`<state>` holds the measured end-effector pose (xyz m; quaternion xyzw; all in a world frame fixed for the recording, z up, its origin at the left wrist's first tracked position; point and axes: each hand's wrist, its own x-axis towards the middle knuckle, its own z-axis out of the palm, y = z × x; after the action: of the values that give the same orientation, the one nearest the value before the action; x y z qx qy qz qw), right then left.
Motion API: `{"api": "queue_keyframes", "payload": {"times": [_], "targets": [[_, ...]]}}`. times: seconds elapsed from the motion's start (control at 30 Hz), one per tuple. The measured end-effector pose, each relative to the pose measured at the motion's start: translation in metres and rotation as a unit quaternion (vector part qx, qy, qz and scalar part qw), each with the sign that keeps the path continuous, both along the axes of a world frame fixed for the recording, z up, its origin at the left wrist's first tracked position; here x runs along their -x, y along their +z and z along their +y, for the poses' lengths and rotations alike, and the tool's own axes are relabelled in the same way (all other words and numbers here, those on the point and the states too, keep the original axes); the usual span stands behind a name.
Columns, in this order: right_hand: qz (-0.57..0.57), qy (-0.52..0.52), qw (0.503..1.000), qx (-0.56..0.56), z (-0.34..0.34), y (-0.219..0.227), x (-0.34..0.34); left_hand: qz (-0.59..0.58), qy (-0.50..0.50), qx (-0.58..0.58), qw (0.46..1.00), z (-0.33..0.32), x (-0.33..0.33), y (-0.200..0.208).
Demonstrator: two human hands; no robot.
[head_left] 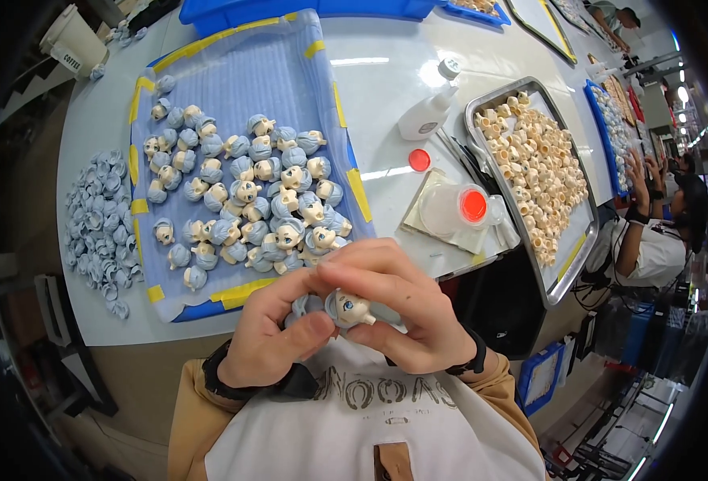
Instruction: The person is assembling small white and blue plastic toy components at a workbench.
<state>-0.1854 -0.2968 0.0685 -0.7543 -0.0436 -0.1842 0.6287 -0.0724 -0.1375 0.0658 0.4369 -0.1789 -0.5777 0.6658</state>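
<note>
Close to my chest, both hands are closed around a small doll head (352,309) with a painted blue eye. Its face points to the right, and pale blue hair covers its back. My right hand (414,309) grips the face end between thumb and fingers. My left hand (270,341) pinches a pale blue hair piece (306,305) against the head; the fingers partly hide where the two meet. Just beyond my hands, several blue-haired doll heads (246,192) lie on a tray (234,72) lined with blue sheet and edged with yellow tape.
Loose blue hair pieces (97,224) are heaped on the left. A metal tray (558,293) of bare beige parts (538,168) stands right. Between the trays are a white squeeze bottle (426,116), a red cap (420,160) and a jar (446,210). Another person (651,232) works at far right.
</note>
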Motion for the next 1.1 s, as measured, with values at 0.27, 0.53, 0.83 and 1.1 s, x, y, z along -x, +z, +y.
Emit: {"api": "queue_keyframes", "payload": {"times": [0.27,0.53,0.83,1.1], "targets": [[-0.003,0.025,0.994,-0.110,0.007,-0.011,0.000,-0.025,0.002,-0.009,1.000,0.000,0.000,0.001],[-0.009,0.037,0.994,-0.106,0.006,-0.014,-0.001,-0.036,0.006,0.000,0.999,0.002,-0.001,-0.004],[-0.011,0.028,0.996,-0.082,0.012,-0.019,-0.003,-0.076,0.041,-0.034,0.996,0.009,-0.001,-0.006],[0.190,-0.355,0.912,0.078,-0.049,0.033,0.088,0.246,0.206,0.051,0.946,0.012,-0.029,-0.014]]}}
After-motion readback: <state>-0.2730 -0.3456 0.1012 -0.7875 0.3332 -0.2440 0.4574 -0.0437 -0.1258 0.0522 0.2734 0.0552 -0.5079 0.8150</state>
